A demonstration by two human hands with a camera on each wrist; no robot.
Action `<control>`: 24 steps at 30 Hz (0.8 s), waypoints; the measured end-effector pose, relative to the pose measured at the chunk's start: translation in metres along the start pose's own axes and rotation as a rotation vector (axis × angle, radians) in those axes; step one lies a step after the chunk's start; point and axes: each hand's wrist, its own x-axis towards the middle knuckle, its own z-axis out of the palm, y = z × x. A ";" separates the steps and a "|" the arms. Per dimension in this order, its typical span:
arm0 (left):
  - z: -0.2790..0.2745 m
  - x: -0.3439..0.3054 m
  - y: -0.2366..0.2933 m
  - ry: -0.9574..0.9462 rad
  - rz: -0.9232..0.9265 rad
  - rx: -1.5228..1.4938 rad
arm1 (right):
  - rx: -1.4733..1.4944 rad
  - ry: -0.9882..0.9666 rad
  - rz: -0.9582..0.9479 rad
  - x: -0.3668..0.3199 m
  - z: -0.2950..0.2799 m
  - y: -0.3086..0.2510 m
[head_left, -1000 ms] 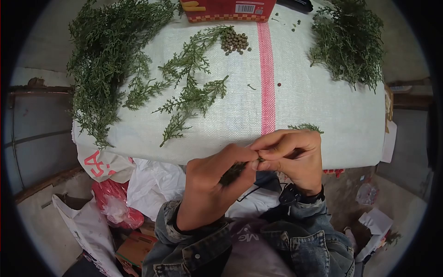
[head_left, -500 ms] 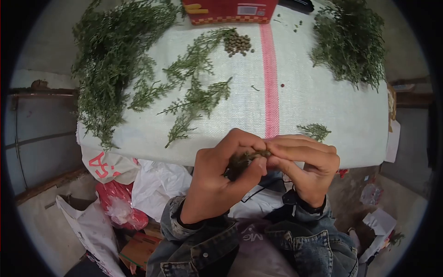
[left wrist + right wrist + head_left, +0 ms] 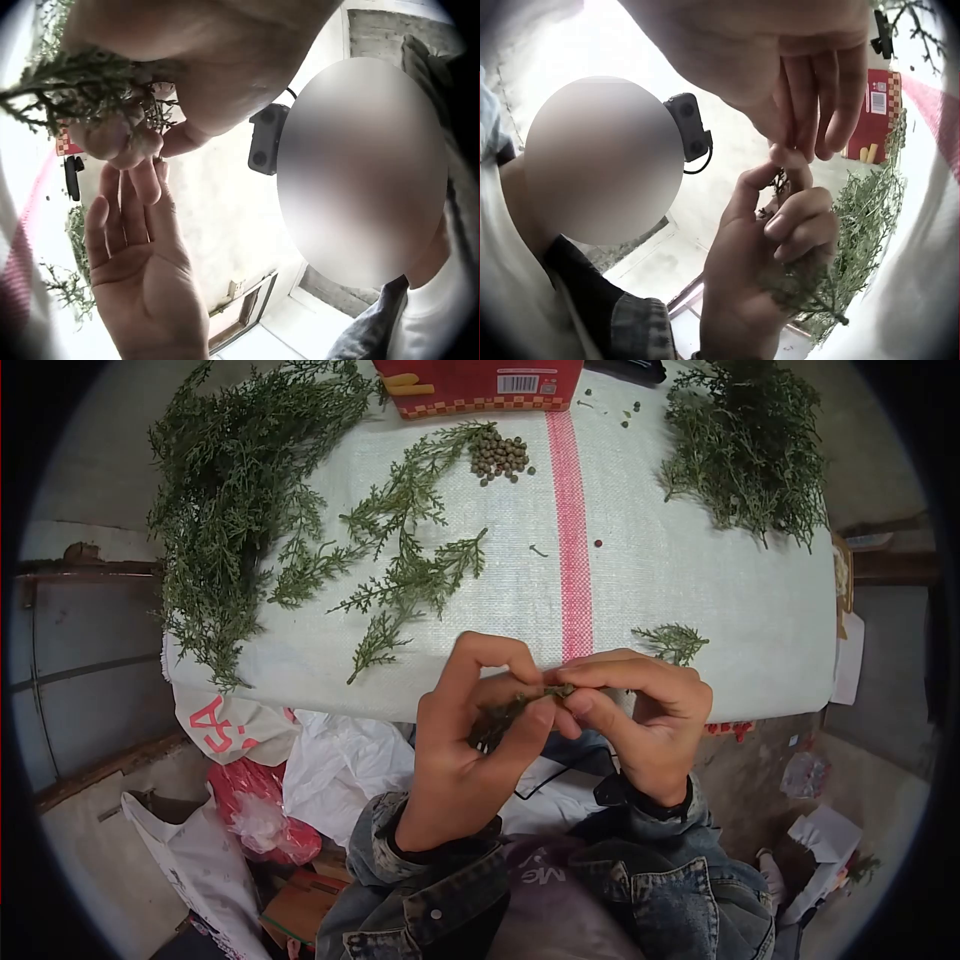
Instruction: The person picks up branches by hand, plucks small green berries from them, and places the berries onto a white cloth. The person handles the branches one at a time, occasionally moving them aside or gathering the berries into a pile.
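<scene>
In the head view my left hand holds a small evergreen sprig over the near edge of the sack-covered surface. Its thumb and fingers are curled round the sprig, and leafy ends stick out past the palm in the right wrist view. My right hand meets it from the other side, its thumb and forefinger pinching at the sprig's tip. What lies right between those fingertips is hidden. A loose sprig rests on the woven white sack just beyond the right hand.
A big heap of evergreen branches lies left, another bunch far right. Several cut sprigs lie between, near a pile of small round brown-green berries. A red box stands at the back. Bags sit below the left edge.
My right hand has shifted right, then slightly back left, and the loose sprig behind it now shows fully. My left forefinger has lifted a little, showing more of the held sprig.
</scene>
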 end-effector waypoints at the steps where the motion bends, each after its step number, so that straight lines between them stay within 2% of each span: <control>1: -0.001 0.001 -0.002 -0.019 0.025 0.007 | 0.023 -0.014 0.020 -0.001 0.001 0.000; 3: -0.003 0.002 -0.005 -0.053 0.081 0.020 | 0.062 0.010 0.069 -0.002 0.006 0.000; 6: -0.003 0.001 -0.004 -0.037 0.064 -0.042 | 0.139 0.069 0.168 -0.005 0.012 0.000; 9: -0.007 0.002 -0.003 -0.047 0.039 -0.089 | 0.075 0.058 0.061 -0.001 0.013 0.001; 12: -0.014 0.001 -0.004 -0.066 0.004 -0.123 | 0.083 0.054 0.079 -0.002 0.014 0.000; 15: -0.018 0.001 -0.009 -0.107 0.044 -0.058 | 0.069 0.034 0.085 -0.002 0.015 -0.002; 18: -0.013 0.003 -0.007 -0.065 0.069 -0.054 | 0.036 -0.006 0.078 -0.002 0.017 -0.003; 20: -0.013 0.002 -0.003 -0.043 0.080 -0.051 | 0.009 0.027 0.002 -0.004 0.022 -0.003; 21: -0.015 0.001 0.000 -0.042 0.040 -0.097 | -0.005 0.045 -0.037 -0.004 0.024 -0.003; 24: -0.019 -0.002 0.004 -0.037 -0.044 -0.185 | 0.028 0.044 -0.001 -0.004 0.026 -0.004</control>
